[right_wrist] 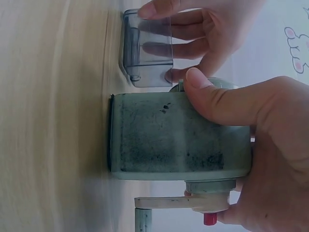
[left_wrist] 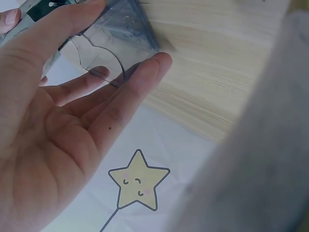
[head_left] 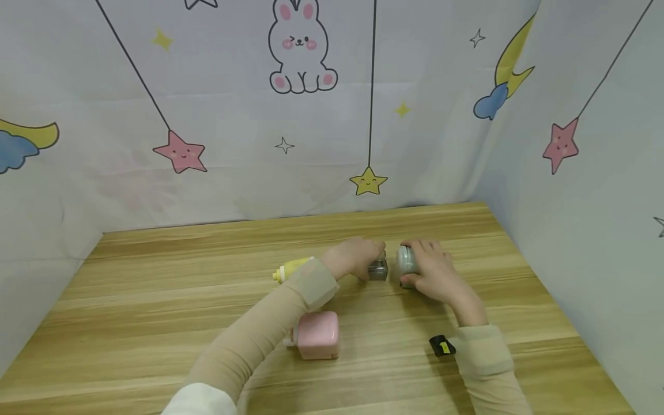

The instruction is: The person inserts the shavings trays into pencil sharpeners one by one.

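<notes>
My right hand (head_left: 436,271) grips a grey-green crank pencil sharpener (right_wrist: 178,135), its thumb on the near side and its fingers over the top. The crank handle (right_wrist: 164,203) and a red button show at the bottom of the right wrist view, and dark smudges mark the body. My left hand (head_left: 358,256) holds a clear plastic shavings drawer (right_wrist: 147,53) between thumb and fingers. That drawer (left_wrist: 120,43) is apart from the sharpener, a narrow gap to its left in the head view. Both are low over the wooden table (head_left: 207,300); whether they touch it is unclear.
A yellow bottle-shaped thing (head_left: 293,268) lies behind my left wrist. Nearer stands a pink boxy thing (head_left: 319,337), partly hidden by the left forearm. A small black piece with a yellow label (head_left: 442,346) is beside my right cuff. Printed cloth walls (head_left: 233,190) border the table.
</notes>
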Motion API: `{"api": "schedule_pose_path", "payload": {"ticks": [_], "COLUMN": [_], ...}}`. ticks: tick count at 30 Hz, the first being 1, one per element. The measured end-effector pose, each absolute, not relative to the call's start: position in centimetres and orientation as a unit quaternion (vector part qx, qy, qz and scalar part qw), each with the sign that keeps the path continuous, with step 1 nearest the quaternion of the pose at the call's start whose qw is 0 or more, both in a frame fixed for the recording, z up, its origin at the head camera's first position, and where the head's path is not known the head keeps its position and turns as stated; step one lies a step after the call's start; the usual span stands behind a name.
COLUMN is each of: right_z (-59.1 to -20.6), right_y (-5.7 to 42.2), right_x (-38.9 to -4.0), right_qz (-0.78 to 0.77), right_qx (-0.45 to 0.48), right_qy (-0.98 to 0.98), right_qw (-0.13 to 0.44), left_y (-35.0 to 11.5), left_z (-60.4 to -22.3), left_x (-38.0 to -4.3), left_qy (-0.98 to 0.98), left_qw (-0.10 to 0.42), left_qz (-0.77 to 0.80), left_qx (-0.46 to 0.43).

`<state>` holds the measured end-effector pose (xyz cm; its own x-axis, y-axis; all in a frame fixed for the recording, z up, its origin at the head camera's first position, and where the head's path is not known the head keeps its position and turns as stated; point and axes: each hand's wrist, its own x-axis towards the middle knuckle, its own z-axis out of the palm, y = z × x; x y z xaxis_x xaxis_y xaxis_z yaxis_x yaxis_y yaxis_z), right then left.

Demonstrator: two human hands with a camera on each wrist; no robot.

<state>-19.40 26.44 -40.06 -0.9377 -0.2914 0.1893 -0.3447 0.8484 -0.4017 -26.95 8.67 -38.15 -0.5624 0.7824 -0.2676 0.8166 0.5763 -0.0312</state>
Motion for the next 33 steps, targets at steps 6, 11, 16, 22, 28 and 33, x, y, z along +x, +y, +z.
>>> {"api": "schedule_pose_path", "payload": {"ticks": [6,11,16,22,28,33], "right_z": [-40.31,-40.29,-40.20,-40.17,-40.18,-40.19], "right_y": [26.12,25.91,25.80,25.74,25.72,25.65], "right_x": [-19.58,-19.62,-19.49,-19.50,-19.44,-19.38], "right_qz": [0.219,0.219,0.219,0.218,0.217,0.219], "right_qx": [0.171,0.177,0.177,0.180,0.183,0.182], "right_qy": [-0.958,-0.957,-0.957,-0.957,-0.957,-0.956], "right_qw": [0.067,0.069,0.068,0.071,0.070,0.069], "left_y": [8.93,9.25,9.36,9.24,9.04,8.90], "left_z": [-38.24,-38.54,-38.65,-38.52,-38.38,-38.36], "left_x": [-26.86,-26.97,-26.96,-26.95,-26.79,-26.71], "left_qy": [0.878,0.875,0.874,0.873,0.873,0.870], "left_qw": [0.118,0.119,0.120,0.121,0.127,0.123], "left_qz": [-0.067,-0.063,-0.071,-0.071,-0.062,-0.058], "left_qx": [0.460,0.465,0.466,0.467,0.467,0.473]}}
